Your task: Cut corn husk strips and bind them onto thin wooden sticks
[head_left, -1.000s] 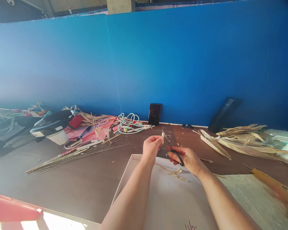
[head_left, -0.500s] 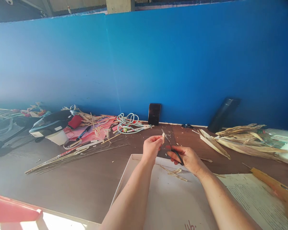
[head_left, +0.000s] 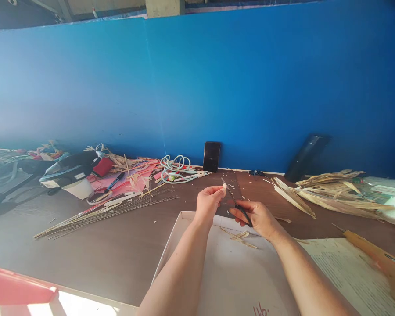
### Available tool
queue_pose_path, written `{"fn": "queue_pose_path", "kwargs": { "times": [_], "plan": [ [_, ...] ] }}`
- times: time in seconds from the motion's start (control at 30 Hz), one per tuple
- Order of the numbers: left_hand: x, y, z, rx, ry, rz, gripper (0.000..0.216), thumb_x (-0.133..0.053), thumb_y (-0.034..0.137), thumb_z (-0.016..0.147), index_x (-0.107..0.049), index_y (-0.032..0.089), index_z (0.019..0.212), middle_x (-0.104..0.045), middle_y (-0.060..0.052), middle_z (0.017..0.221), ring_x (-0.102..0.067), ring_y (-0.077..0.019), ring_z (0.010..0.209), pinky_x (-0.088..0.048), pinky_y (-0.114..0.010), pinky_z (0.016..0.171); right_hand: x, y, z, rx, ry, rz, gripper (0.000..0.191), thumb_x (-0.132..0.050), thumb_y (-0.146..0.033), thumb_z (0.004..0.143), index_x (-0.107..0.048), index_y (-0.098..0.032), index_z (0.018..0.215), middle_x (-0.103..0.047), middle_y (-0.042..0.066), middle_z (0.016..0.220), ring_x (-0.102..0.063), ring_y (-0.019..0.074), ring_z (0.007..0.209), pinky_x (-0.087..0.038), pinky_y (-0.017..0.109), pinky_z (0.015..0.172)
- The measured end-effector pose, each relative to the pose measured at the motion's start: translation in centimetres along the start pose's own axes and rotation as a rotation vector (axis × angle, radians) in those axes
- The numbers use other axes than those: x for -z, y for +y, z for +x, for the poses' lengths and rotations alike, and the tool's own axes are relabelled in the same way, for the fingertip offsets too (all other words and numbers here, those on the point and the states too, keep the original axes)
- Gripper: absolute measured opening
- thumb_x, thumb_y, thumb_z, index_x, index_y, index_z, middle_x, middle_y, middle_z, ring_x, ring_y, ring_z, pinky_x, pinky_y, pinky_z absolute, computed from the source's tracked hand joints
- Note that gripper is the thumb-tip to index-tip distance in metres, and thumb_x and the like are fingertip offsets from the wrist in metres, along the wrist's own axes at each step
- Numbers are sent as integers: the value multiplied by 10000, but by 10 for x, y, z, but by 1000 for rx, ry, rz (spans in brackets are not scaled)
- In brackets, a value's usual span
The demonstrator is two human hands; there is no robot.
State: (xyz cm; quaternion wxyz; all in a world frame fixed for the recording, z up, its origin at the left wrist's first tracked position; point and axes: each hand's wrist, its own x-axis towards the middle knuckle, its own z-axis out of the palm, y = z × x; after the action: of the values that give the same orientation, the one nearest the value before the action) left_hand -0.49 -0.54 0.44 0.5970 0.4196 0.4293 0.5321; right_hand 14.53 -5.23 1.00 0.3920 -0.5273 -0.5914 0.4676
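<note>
My left hand (head_left: 210, 201) pinches a small pale piece of dried husk (head_left: 224, 188) between thumb and fingertips, above the far edge of a shallow white box (head_left: 184, 216). In my right hand (head_left: 254, 216) are black-handled scissors (head_left: 239, 208), their blades pointing up and left against the husk piece. Whether the blades are parted is too small to tell. Under my hands, several thin husk strips (head_left: 242, 237) lie in the box. Tiny pale scraps are scattered on the brown table beyond the scissors.
A phone (head_left: 212, 156) leans on the blue wall (head_left: 250, 87). Dried corn husks (head_left: 335, 195) and a black cylinder (head_left: 307, 158) are at right, above a printed sheet (head_left: 342, 272). Left are coiled pale cord (head_left: 177, 169), thin wires (head_left: 118, 215) and a black visor cap (head_left: 74, 169).
Almost nothing differs. Both hands stay in place with the scissors at the husk piece; at most the scissors and right fingers have shifted slightly.
</note>
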Motion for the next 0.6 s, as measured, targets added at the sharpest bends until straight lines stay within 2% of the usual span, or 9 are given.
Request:
{"fn": "queue_pose_path", "kwargs": {
  "times": [0.33, 0.6],
  "plan": [
    [-1, 1, -2, 3, -12, -12, 280, -673, 366, 618, -688, 147, 791, -590, -12, 665, -426, -49, 517, -323, -173, 482, -3, -3, 0, -18, 22, 3, 479, -701, -444, 652, -674, -161, 1038, -558, -28, 539, -451, 102, 462, -351, 247, 477],
    [0, -3, 2, -21, -36, -20, 286, -670, 378, 636, -657, 138, 791, -567, -5, 658, -409, -44, 523, -304, -162, 472, 1, 7, 7, -51, 219, 154, 544, -714, -428, 649, -624, -177, 1123, -612, 2, 634, -540, 135, 581, -392, 256, 553]
  ]
}}
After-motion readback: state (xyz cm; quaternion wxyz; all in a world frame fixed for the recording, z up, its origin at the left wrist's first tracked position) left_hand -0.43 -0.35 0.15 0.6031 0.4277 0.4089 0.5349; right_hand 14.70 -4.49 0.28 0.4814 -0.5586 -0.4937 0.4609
